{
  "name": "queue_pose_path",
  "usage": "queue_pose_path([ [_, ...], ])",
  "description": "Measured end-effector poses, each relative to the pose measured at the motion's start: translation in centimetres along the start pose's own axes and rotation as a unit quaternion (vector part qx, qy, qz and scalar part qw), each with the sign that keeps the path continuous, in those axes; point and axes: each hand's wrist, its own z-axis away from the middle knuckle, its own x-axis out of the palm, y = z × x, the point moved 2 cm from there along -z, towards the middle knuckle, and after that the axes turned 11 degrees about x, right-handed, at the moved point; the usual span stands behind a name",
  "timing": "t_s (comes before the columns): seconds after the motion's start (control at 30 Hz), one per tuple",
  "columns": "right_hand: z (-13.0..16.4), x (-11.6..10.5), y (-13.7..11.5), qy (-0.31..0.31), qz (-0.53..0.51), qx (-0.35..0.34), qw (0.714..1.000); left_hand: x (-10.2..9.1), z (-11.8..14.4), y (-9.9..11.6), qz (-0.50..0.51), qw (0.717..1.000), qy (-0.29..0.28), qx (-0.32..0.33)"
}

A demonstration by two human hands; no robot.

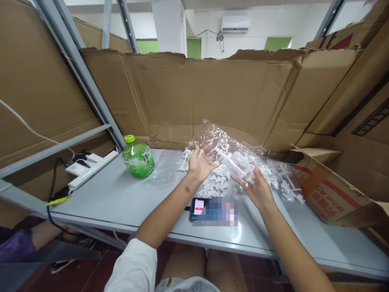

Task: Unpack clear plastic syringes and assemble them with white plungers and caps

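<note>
Clear plastic pieces with red markings (240, 165) sit in the right grip (261, 191), beside the left grip (199, 165).
The right grip grasps their near end; the left grip is unclenched, fingers spread close to their far end, contact unclear. Below and between both grips, small white parts (212, 187) lie heaped on the tabletop (121, 198); beyond them is a clear bag (217, 132), and left of the left grip, a green bottle (138, 159).

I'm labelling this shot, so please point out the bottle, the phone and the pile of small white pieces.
Bottle (138, 160): head view, on its green body.
Phone (199, 207): head view, lit left part of its screen.
Pile of small white pieces (213, 187): head view, near its middle.
</note>
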Motion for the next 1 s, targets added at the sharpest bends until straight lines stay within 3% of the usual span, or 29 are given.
queue_pose_path([
  [0.1, -0.4, -0.9, -0.5, 0.037, 0.028, -0.026, 0.999, -0.9, -0.3, 0.5, -0.050, 0.999, -0.011, 0.015],
  [0.17, -0.8, -1.8, -0.8, 0.054, 0.066, -0.045, 0.995, -2.1, -0.8, 1.4, -0.117, 0.989, 0.029, 0.085],
  [0.2, -0.9, -2.3, -1.0, 0.062, 0.094, -0.058, 0.992, -2.6, -0.9, 2.0, -0.161, 0.974, 0.062, 0.149],
  [0.23, -1.0, -2.6, -1.2, 0.069, 0.126, -0.072, 0.987, -3.2, -0.8, 2.6, -0.208, 0.946, 0.096, 0.231],
  [0.3, -1.0, -3.1, -1.6, 0.078, 0.192, -0.101, 0.973, -3.7, -0.3, 3.8, -0.289, 0.864, 0.136, 0.388],
  [0.33, -1.0, -3.1, -1.8, 0.077, 0.220, -0.108, 0.967, -3.8, 0.1, 4.1, -0.323, 0.832, 0.124, 0.432],
  [0.37, -0.9, -3.1, -1.9, 0.073, 0.240, -0.109, 0.962, -3.8, 0.3, 4.3, -0.355, 0.818, 0.093, 0.443],
  [0.4, -0.9, -3.0, -2.1, 0.066, 0.255, -0.105, 0.959, -3.7, 0.4, 4.3, -0.384, 0.820, 0.049, 0.422],
  [0.5, -0.9, -2.5, -2.5, 0.046, 0.271, -0.089, 0.957, -3.8, 0.1, 3.6, -0.450, 0.850, -0.054, 0.269],
  [0.7, -1.1, -1.8, -3.6, -0.005, 0.295, -0.065, 0.953, -5.2, -1.5, 1.9, -0.409, 0.905, -0.113, 0.033],
  [0.87, -1.3, -1.5, -4.9, -0.013, 0.334, -0.057, 0.941, -5.8, -1.6, 2.5, -0.309, 0.939, -0.152, 0.016],
  [1.0, -1.6, -1.5, -5.5, -0.009, 0.340, -0.057, 0.939, -6.5, -1.3, 3.2, -0.261, 0.948, -0.184, -0.009],
])
